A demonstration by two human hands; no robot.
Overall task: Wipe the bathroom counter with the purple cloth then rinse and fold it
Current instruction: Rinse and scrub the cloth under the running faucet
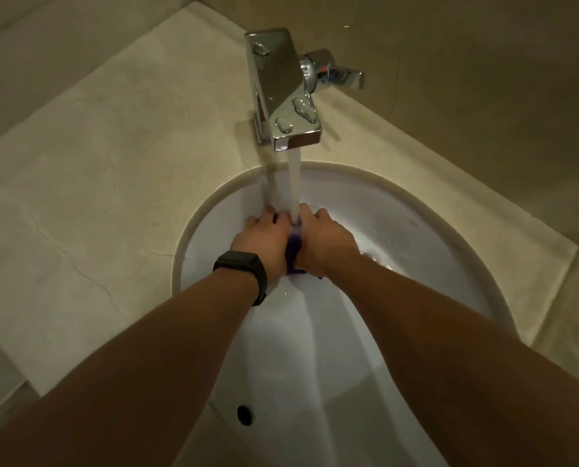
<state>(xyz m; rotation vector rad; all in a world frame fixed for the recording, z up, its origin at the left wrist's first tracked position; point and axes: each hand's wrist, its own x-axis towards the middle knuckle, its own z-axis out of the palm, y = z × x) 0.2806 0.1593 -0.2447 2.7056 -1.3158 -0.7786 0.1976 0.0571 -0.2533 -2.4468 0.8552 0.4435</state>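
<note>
The purple cloth (294, 251) is bunched up between my two hands inside the white sink (433, 264); only a narrow strip of it shows. My left hand (264, 239), with a black watch on the wrist, grips the cloth from the left. My right hand (325, 239) grips it from the right. Both hands are pressed together under the stream of water (293, 183) that runs from the chrome faucet (281, 89). The beige counter (96, 183) surrounds the sink.
The faucet lever (340, 74) sticks out to the right. A wall rises behind the counter at the right (483, 79). The sink's overflow hole (244, 414) is near the front wall. The counter's left edge drops off at the lower left.
</note>
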